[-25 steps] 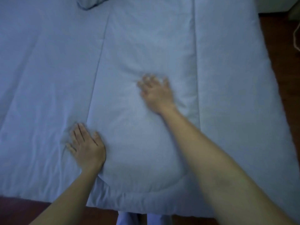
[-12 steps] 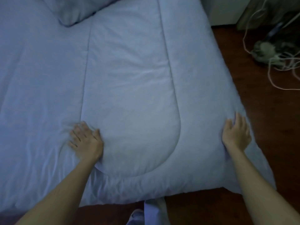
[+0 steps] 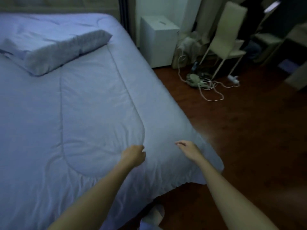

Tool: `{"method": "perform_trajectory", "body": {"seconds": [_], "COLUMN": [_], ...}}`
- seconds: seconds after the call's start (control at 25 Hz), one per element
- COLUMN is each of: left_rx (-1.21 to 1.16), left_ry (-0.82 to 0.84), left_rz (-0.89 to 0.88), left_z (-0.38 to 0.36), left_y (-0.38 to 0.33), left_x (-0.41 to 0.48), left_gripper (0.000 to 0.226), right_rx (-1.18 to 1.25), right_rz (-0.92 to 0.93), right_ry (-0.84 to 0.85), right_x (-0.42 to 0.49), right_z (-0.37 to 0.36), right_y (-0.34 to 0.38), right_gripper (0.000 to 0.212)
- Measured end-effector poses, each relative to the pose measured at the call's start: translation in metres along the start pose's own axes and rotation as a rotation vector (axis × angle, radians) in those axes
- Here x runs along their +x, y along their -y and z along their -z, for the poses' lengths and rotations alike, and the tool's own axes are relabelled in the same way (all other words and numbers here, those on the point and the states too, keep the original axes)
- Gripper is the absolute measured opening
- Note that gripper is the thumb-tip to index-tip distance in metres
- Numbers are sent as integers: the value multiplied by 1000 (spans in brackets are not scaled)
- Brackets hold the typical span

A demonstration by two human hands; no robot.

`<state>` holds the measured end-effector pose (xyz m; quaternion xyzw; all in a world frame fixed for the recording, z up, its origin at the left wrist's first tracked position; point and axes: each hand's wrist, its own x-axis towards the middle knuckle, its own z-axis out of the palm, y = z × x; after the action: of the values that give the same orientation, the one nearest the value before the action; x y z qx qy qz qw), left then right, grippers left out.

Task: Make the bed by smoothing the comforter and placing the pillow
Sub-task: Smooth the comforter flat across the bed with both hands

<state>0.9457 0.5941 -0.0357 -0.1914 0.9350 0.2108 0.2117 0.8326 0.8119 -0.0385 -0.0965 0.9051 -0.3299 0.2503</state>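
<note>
Dim room, bluish light. Comforter [image 3: 86, 105] spread across the bed, mostly flat, with stitched seams curving round near the foot and light wrinkles along the near edge; near right corner hanging just over the floor [image 3: 249, 138]. Pillow [image 3: 63, 52] lying askew on the comforter toward the far left, tilted diagonally, well apart from both hands. Left hand [image 3: 132, 156] over the comforter near the curved seam, fingers curled in loosely, nothing visibly gripped; contact with the fabric impossible to tell. Right hand [image 3: 189, 149] just beside it toward the corner, fingers [image 3: 178, 143] stretched out and slack, pointing left, low over the cloth, empty; somewhat blurred, so touch unclear too. Both forearms bare, reaching in from the bottom edge. Beyond the bed's right side, a white box [image 3: 157, 42] against the wall, a pale chair [image 3: 227, 35] next to it, and a tangle of cords [image 3: 209, 87] on the dark wood floor under the chair. A pale slipper [image 3: 154, 216] at the bottom, partly tucked under the overhang.
</note>
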Motion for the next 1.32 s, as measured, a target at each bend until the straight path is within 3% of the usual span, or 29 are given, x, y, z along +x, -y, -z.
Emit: {"method": "perform_trajectory", "body": {"seconds": [0.16,0.36,0.6,0.8,1.04,1.32], "left_rx": [-128,-411,-909,-1054,-1090,-1185], "left_ry": [-270,-517,-642,-738,-846,-975], "left_rz": [-231,-417,-390,-352,-221,-6], "left_z": [70,101,95,102,115,150], "left_y": [-97,-215,-366,-434,-444,-456], "left_x": [-13,-6,35,80,166,290], "left_gripper": [36,27,25,27,28,30], "right_rx": [375,515,518,454,411,352], "right_rz": [107,267,359,441,530,637], "right_ry": [-146,-340,-409,-307,-168,49], "right_x": [-38,-53,-28,25,122,283], "right_z": [67,191,332,414,450,475], "right_y": [39,28,-32,-53,-53,6], "right_gripper": [27,25,25,24,23,24]}}
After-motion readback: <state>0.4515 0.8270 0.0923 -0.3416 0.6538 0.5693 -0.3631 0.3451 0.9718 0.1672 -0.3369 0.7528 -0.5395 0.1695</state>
